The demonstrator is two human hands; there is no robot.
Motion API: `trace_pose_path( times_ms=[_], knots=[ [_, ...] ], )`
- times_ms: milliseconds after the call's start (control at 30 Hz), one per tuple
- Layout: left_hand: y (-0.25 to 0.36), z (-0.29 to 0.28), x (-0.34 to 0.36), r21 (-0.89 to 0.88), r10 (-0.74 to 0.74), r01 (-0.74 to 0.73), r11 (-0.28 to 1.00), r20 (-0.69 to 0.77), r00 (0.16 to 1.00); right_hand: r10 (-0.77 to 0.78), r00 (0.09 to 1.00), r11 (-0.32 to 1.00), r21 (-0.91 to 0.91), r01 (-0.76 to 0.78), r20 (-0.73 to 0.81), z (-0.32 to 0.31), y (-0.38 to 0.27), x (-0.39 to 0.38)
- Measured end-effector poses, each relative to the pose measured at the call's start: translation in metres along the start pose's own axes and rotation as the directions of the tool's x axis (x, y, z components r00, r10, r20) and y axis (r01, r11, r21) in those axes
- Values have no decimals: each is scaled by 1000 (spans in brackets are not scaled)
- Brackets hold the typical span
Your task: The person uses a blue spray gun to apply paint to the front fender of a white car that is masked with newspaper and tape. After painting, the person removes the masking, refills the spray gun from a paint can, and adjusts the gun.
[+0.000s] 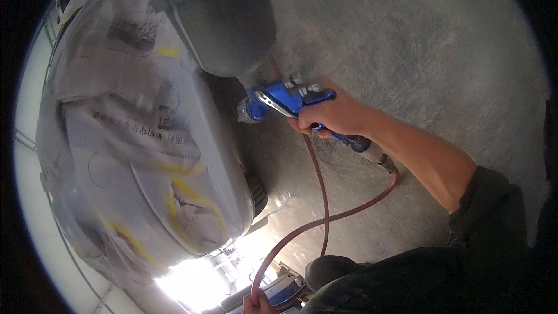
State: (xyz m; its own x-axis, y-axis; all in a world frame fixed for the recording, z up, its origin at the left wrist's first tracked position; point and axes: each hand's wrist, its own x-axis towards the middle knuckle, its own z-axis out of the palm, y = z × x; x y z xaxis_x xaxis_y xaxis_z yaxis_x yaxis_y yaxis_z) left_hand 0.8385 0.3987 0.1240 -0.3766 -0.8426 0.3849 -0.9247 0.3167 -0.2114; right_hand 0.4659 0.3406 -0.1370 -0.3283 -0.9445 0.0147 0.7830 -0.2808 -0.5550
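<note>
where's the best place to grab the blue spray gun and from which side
Probably the handle of the spray gun, coming from the picture's right, as the right hand does: it slants away from the nozzle, with the silver trigger within finger reach.

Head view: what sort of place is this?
Probably a vehicle paint workshop: a grey car body masked with printed paper and yellow tape, a blue spray gun and a thin red hose.

To my left, the printed paper (96,78) over the car (218,148) bears a row of large dark characters (145,131), with a small square printed block (166,117) beside it. Elsewhere on it, I find the print too faint to read.
</note>
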Motion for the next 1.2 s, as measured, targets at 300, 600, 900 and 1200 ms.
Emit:
trace_pose_path(
  times_ms=[300,600,900,1200],
  knots=[
    [5,-5,8,59,37,-36,998,-10,999,-69,992,997,24,72,-101,-5,-9,32],
    [-5,-3,5,19,67,-67,998,-13,998,-187,972,970,131,205,-140,-5,-20,30],
    [-44,2,-10,24,-52,52,998,2,999,55,993,998,-33,-51,103,21,-16,-54],
    [-86,28,-9,-79,7,-19,997,-140,990,-24,988,962,-273,-19,-153,73,-19,-66]
  ],
)
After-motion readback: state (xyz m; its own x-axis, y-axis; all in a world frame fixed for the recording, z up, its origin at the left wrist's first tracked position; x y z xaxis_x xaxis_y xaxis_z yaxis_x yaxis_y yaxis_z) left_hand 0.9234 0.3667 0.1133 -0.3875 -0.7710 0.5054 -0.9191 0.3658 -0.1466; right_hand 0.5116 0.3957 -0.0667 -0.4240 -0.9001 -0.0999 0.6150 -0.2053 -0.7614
